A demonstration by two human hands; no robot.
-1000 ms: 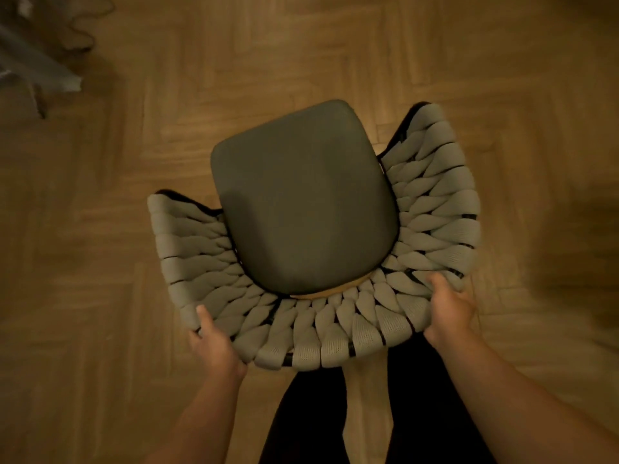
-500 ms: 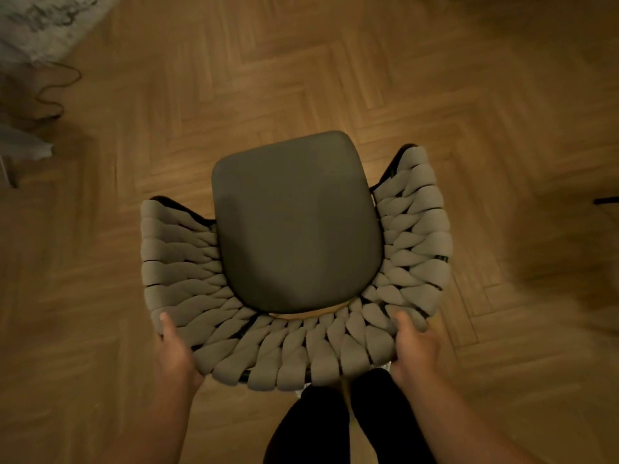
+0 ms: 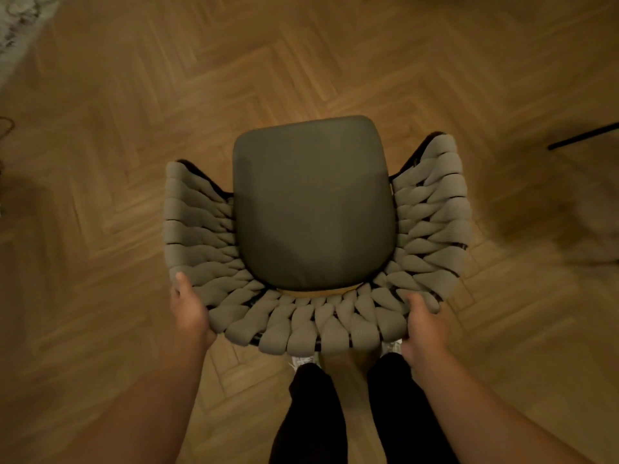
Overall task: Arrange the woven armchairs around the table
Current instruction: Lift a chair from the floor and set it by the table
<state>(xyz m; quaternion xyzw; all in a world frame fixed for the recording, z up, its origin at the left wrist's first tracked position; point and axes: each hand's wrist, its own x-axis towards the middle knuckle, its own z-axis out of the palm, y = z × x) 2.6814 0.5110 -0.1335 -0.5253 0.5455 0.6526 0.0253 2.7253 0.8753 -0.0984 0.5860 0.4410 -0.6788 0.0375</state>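
Observation:
I look straight down on a woven armchair (image 3: 432,209) with thick grey braided straps around its back and arms and a dark grey seat cushion (image 3: 313,202). My left hand (image 3: 189,308) grips the back's left corner, thumb on top of the weave. My right hand (image 3: 423,324) grips the back's right corner. The chair's front faces away from me. Its legs are hidden under the seat. No table top is in view.
Herringbone wooden floor (image 3: 335,61) lies all around. A pale rug corner (image 3: 16,25) shows at the top left. A thin black bar (image 3: 582,137), maybe a furniture leg, juts in at the right edge. My legs in black trousers (image 3: 311,416) stand right behind the chair.
The chair has turned a little clockwise, now squarer to me, and sits lower in view. Both hands keep their grip. The rug corner and the black bar at the right came into view.

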